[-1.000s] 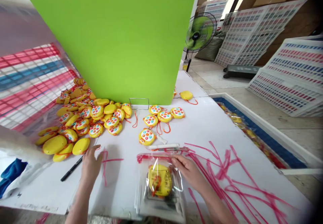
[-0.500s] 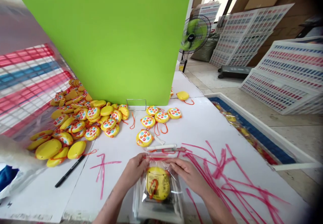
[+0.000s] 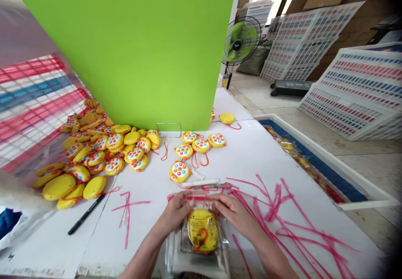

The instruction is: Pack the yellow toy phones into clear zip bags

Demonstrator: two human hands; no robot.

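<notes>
My left hand (image 3: 177,210) and my right hand (image 3: 229,207) pinch the top edge of a clear plastic bag (image 3: 205,205) with a pink strip along it. Inside the bag lies a round yellow toy (image 3: 202,231), its plain back with dark print facing up and an orange cord loop across it. Beneath it is a stack of clear bags (image 3: 176,260) at the table's front edge. Just beyond my hands are a white marker (image 3: 200,183) and a toy (image 3: 179,171) with coloured buttons on a white face.
A heap of yellow toys (image 3: 114,141) covers the table's left side, near a black marker (image 3: 86,214). A green board (image 3: 132,52) stands behind. Several more toys (image 3: 201,145) lie mid-table. Right of the table is a blue-lined tray (image 3: 329,176) with packed toys; crates (image 3: 354,94) stand beyond.
The bag's top edge has been pulled straighter between my hands, and the left hand has shifted slightly right. The bagged toy has moved a little to the right.
</notes>
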